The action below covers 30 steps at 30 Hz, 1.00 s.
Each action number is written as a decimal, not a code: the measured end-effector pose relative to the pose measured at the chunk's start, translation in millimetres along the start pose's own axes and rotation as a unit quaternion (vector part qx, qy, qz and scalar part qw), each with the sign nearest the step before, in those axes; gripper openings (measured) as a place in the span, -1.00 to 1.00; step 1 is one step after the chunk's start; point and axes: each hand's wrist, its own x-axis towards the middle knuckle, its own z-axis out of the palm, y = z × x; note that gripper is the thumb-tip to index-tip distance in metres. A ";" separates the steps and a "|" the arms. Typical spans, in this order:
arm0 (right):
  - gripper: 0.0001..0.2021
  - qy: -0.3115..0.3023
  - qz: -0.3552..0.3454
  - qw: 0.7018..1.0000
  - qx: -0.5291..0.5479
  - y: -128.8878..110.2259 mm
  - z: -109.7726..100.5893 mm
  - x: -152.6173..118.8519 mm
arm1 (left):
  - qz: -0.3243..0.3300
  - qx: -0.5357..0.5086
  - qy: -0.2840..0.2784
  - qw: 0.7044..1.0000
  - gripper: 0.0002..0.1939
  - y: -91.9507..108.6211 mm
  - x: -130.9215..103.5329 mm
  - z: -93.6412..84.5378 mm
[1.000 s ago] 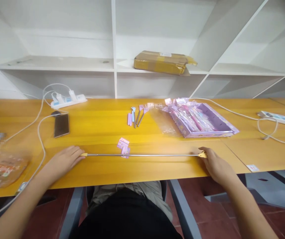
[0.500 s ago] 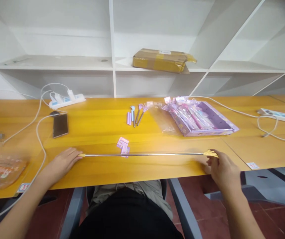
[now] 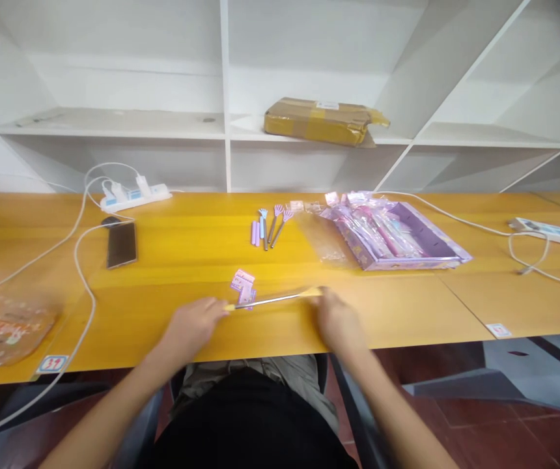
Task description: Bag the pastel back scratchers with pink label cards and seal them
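Note:
A thin metal rod with yellow ends (image 3: 275, 300) spans the gap between my hands, low over the table. My left hand (image 3: 200, 322) is closed on its left yellow end. At the other end, my right hand (image 3: 336, 319), smeared by motion, grips the yellow hand-shaped tip. Small pink and purple cards (image 3: 243, 284) lie just behind the rod. Farther back are several small purple and blue hand-shaped scratchers (image 3: 278, 225) with metal stems, beside short purple handles (image 3: 255, 233). A purple box (image 3: 443, 251) to the right holds clear-wrapped pink and purple items (image 3: 380, 231).
A dark phone (image 3: 122, 245) and a white power strip (image 3: 136, 198) with cables are at the left. An orange plastic package (image 3: 6, 329) lies at the far left. Another power strip (image 3: 553, 232) is at the right; a taped cardboard box (image 3: 319, 120) sits on the shelf.
My hands have come much closer together, the left moving right and the right moving left. The rod between them is now far shorter.

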 end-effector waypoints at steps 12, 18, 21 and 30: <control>-0.79 0.014 -0.104 0.993 0.061 -53.2 2.5 -7.8 | -0.056 -0.116 -0.065 0.989 -0.64 31.7 16.8 16.4; -0.77 0.057 -0.169 0.973 0.143 -53.1 -0.4 -9.7 | -0.056 -0.136 -0.089 0.985 -0.62 33.4 19.7 11.6; -0.77 0.059 -0.196 0.964 0.169 -49.8 -4.2 -10.0 | -0.059 -0.141 -0.090 0.984 -0.60 34.2 19.4 8.1; -0.68 0.063 -0.280 0.928 0.238 -58.0 -4.6 -7.0 | -0.114 -0.018 -0.195 0.974 -0.50 38.9 28.4 0.1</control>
